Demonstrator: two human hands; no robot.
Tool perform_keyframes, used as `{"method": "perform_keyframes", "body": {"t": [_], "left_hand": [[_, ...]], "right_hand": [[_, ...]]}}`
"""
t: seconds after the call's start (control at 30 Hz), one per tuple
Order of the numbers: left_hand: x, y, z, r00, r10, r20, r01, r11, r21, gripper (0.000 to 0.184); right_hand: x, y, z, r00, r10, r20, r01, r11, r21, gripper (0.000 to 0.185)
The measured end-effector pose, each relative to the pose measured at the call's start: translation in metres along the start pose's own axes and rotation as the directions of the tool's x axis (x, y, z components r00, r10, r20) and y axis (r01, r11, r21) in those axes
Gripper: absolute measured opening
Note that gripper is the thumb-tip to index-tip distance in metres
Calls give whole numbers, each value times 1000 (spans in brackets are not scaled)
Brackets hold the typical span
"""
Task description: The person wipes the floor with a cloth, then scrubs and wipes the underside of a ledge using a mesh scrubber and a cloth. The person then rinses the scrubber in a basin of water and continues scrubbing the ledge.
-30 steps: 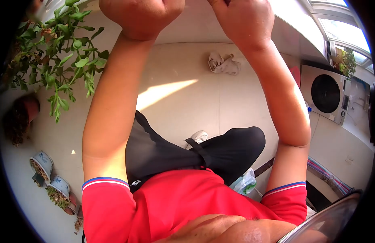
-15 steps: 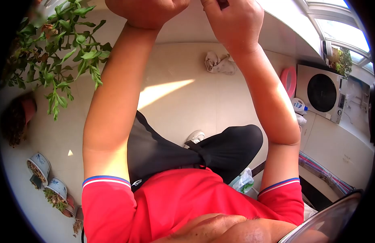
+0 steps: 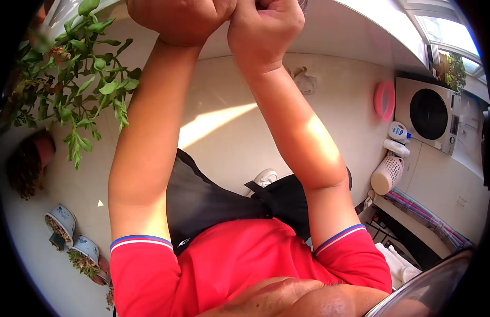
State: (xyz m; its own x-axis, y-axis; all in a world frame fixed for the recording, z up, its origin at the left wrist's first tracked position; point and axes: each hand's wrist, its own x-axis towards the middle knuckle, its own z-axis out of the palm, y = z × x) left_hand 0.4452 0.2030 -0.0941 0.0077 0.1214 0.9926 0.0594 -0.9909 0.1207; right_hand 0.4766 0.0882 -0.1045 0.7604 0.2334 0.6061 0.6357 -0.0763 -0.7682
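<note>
At the top edge of the head view, my left hand (image 3: 182,20) is a closed fist, its fingertips cut off by the frame or turned away. My right hand (image 3: 265,33) is closed too, its curled fingers pressed against the side of the left. A small bit of something greyish (image 3: 304,5) peeks out beside the right hand's knuckles; its kind cannot be made out. Whatever lies inside either fist is hidden. Left of my left forearm hangs a leafy green plant (image 3: 78,79), close to the wrist.
A crumpled cloth (image 3: 304,82) lies on the floor (image 3: 223,84) beyond my right forearm. To the right stand a washing machine (image 3: 422,113), a pink basin (image 3: 384,100), detergent bottles (image 3: 397,130) and a laundry basket (image 3: 387,174). Potted plants (image 3: 61,221) line the left.
My right hand and forearm have swung left, so the right fist now meets the left one. The view has shifted slightly, and the laundry basket has come into sight.
</note>
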Motion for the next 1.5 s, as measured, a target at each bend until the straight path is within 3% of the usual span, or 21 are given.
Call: {"method": "perform_keyframes", "body": {"t": [0.03,0.13,0.23,0.3,0.37,0.47,0.5,0.57,0.6,0.73,0.8,0.87,0.97,1.07,1.13,1.2,1.3,1.4,1.43,1.5], "left_hand": [[3,-4,0,999,37,-13,-37,999,3,8],[-2,-4,4,995,88,-36,-87,996,32,7],[-13,-20,8,993,121,-5,-119,983,141,13],[-9,-17,5,988,147,43,-152,975,159,13],[-9,-17,8,988,154,29,-157,975,158,13],[-10,-16,9,994,101,39,-106,983,150,12],[-7,-15,9,995,94,42,-99,984,146,13],[-6,-11,5,998,32,58,-41,987,153,13],[-4,-7,3,998,17,58,-25,989,144,13],[-3,-6,4,999,-23,30,21,997,77,13],[-5,-11,8,1000,-13,13,12,997,77,13],[-2,-8,6,999,-40,7,39,995,92,14],[-3,-9,3,999,-33,11,32,998,58,14],[-11,-20,4,1000,13,23,-14,998,53,14],[-15,-30,4,999,39,18,-40,996,75,14],[-19,-38,3,999,47,11,-48,992,117,13],[-26,-51,-6,999,48,13,-50,977,208,14],[-25,-54,-11,998,54,11,-54,946,320,15],[-25,-53,-10,999,51,12,-52,934,352,16],[-27,-46,-9,1000,22,23,-29,908,418,17]], "right_hand": [[2,15,-7,993,-111,50,114,991,-65,12],[-10,69,-41,965,260,16,-260,966,0,12],[-9,78,-51,909,417,22,-416,902,113,14],[-11,84,-54,918,390,71,-389,921,-23,16],[-1,55,-80,816,489,307,-408,865,-293,24],[-8,75,-126,802,494,336,-310,825,-472,32],[-3,80,-150,778,528,342,-240,751,-615,34],[-1,94,-202,759,617,206,-251,570,-782,36],[0,110,-238,771,598,219,-140,494,-858,33],[3,97,-372,799,602,24,-133,216,-967,26],[-10,90,-443,784,612,-107,-188,69,-980,24],[-35,73,-495,653,676,-341,-406,-67,-911,21],[-117,93,-589,472,792,-388,-534,-94,-840,19],[-167,90,-595,316,860,-400,-535,-186,-824,17],[-180,97,-566,269,871,-412,-548,-214,-809,16],[-205,121,-554,382,828,-411,-520,-176,-836,20],[-217,162,-551,365,819,-442,-549,-194,-813,26],[-215,242,-599,139,870,-474,-672,-269,-690,19],[-240,304,-643,68,884,-463,-702,-287,-651,24],[-212,340,-658,-36,884,-465,-863,-262,-432,22]]}}
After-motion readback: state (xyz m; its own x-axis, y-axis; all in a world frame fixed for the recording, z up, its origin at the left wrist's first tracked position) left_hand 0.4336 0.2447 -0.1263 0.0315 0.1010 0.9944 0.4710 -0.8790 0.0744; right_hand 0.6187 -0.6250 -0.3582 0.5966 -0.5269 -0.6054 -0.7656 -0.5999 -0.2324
